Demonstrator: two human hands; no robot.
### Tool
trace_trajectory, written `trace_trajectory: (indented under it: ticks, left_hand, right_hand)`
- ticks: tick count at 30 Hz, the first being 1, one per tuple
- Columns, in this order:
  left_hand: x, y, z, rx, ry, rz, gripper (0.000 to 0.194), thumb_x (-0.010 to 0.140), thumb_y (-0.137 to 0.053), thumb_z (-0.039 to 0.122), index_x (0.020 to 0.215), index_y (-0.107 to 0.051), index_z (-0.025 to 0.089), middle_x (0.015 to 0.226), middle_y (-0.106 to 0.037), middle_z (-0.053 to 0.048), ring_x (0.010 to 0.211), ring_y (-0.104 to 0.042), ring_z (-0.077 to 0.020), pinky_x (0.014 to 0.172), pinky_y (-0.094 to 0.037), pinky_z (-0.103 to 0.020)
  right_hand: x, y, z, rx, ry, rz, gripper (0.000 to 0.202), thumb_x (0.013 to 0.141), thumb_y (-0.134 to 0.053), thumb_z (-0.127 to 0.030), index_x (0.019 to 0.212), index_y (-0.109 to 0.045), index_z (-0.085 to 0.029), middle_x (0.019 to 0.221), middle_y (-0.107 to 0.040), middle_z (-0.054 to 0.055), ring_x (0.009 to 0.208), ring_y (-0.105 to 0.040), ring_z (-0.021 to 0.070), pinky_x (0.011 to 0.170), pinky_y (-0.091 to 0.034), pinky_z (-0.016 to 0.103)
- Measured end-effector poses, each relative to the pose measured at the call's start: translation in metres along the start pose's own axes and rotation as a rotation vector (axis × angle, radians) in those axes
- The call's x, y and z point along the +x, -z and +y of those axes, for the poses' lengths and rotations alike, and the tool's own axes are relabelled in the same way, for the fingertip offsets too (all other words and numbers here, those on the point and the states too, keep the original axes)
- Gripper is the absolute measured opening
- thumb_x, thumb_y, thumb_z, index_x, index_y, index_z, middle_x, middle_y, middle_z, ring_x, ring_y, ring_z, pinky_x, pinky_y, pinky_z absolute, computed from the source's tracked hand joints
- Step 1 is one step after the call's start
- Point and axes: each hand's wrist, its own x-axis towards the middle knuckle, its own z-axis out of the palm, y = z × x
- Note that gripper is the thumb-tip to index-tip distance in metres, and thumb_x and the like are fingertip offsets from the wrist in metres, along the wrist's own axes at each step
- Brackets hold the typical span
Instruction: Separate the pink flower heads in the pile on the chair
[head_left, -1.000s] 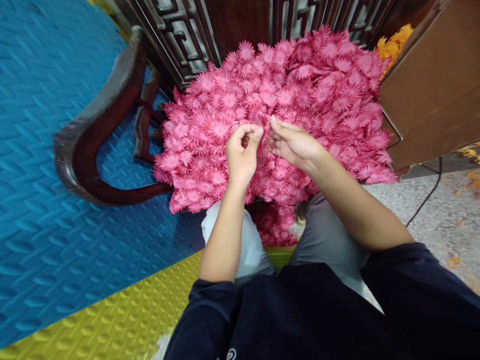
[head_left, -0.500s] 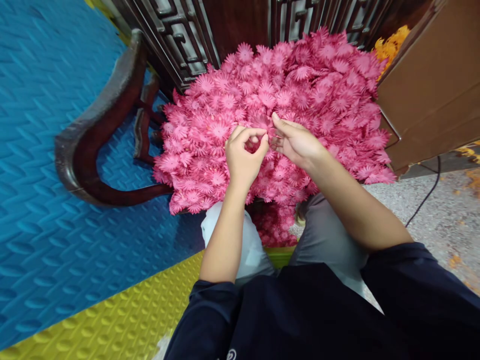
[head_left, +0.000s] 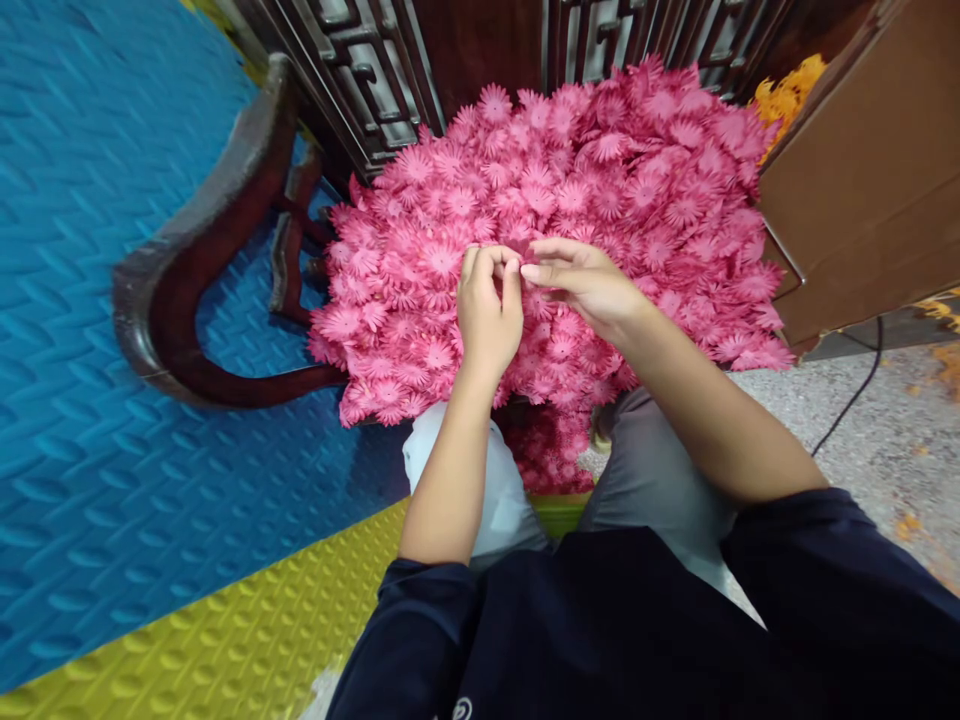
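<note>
Above a big heap of pink artificial flowers (head_left: 570, 195), both hands meet at one darker pink artificial flower (head_left: 519, 244). My left hand (head_left: 489, 305) is closed, its thumb and forefinger pinched at the flower's lower side. From the right, my right hand (head_left: 589, 283) brings its thumb and fingers to the same flower, thumb tip beside the left fingertips and forefinger at the edge. Fingers hide most of the flower, and the exact grip of the right fingertips is partly covered.
A dark wooden chair arm (head_left: 202, 270) curves at the left over blue matting (head_left: 67, 400) with a yellow strip (head_left: 225, 620). Dark latticework (head_left: 375, 75) stands behind the heap. At right is a cardboard box (head_left: 862, 190), with orange flowers (head_left: 787, 95) behind and a black cable (head_left: 855, 395) below.
My right thumb has come down and in to the flower, beside the left fingertips, and the right fingers have closed toward it. My left hand has turned slightly, its pinch narrower.
</note>
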Motion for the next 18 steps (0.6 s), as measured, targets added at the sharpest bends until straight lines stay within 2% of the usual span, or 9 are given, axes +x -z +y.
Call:
trace_trajectory:
  ticks: [4,8,12,18]
  left_hand:
    - [-0.001,-0.003,-0.005,-0.013,-0.015,0.009,0.031,0.096,-0.034,0.046,0.082,-0.048,0.021,0.086,-0.056,-0.005,0.084,-0.054,-0.0161,0.080,-0.042,-0.031]
    - [-0.003,-0.006,-0.005,-0.031,-0.012,0.009,0.040,0.093,-0.029,0.056,0.081,-0.046,0.021,0.083,-0.055,-0.005,0.084,-0.054,-0.0167,0.079,-0.043,-0.031]
    - [-0.005,-0.008,-0.001,-0.038,0.026,-0.020,0.040,0.092,-0.030,0.057,0.080,-0.046,0.022,0.081,-0.055,-0.004,0.082,-0.055,-0.0166,0.077,-0.045,-0.031]
    - [-0.007,-0.012,0.003,-0.030,0.057,-0.046,0.039,0.092,-0.033,0.056,0.080,-0.047,0.022,0.081,-0.055,-0.005,0.081,-0.056,-0.0178,0.077,-0.046,-0.034]
  right_hand:
    - [-0.001,-0.002,-0.002,-0.010,-0.009,0.055,0.036,0.054,-0.083,-0.040,0.074,-0.064,-0.018,0.069,-0.059,-0.004,0.064,-0.053,0.0060,0.060,-0.040,0.021]
    - [-0.001,-0.003,0.000,0.004,-0.033,0.122,0.024,0.062,-0.077,-0.033,0.073,-0.062,-0.018,0.068,-0.059,-0.004,0.060,-0.052,0.0054,0.058,-0.040,0.020]
    - [0.001,-0.003,0.002,0.065,-0.112,0.195,0.018,0.068,-0.069,-0.032,0.070,-0.056,-0.019,0.065,-0.057,-0.004,0.058,-0.051,0.0063,0.057,-0.041,0.021]
    - [0.002,-0.002,0.006,0.114,-0.206,0.168,0.022,0.073,-0.060,-0.041,0.070,-0.050,-0.021,0.062,-0.053,-0.003,0.060,-0.049,0.0088,0.057,-0.042,0.024]
